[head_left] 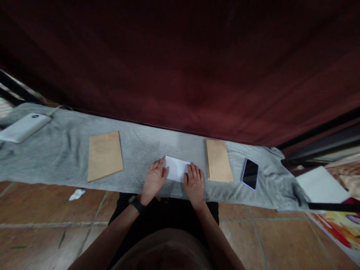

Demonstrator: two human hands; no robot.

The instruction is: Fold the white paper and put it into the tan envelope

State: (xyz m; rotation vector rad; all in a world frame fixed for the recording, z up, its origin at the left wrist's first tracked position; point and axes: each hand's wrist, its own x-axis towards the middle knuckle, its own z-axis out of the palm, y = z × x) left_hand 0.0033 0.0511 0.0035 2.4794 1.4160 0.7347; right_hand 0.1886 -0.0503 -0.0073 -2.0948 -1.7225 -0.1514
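Note:
A folded white sheet of paper (176,168) lies on a grey cloth (140,150) in front of me. My left hand (154,179), with a black band on the wrist, lies flat on the sheet's left edge, fingers stretched out. My right hand (194,182) presses flat on its right edge, fingers together and extended. Neither hand grips anything. A brown envelope (104,155) rests to the left and a stack of brown envelopes (218,160) to the right.
A dark phone (250,173) lies right of the stack. A white power bank (24,126) sits at the cloth's far left. White paper (322,184) lies at far right, a paper scrap (77,194) on the tiled floor. A dark red curtain (180,67) hangs behind.

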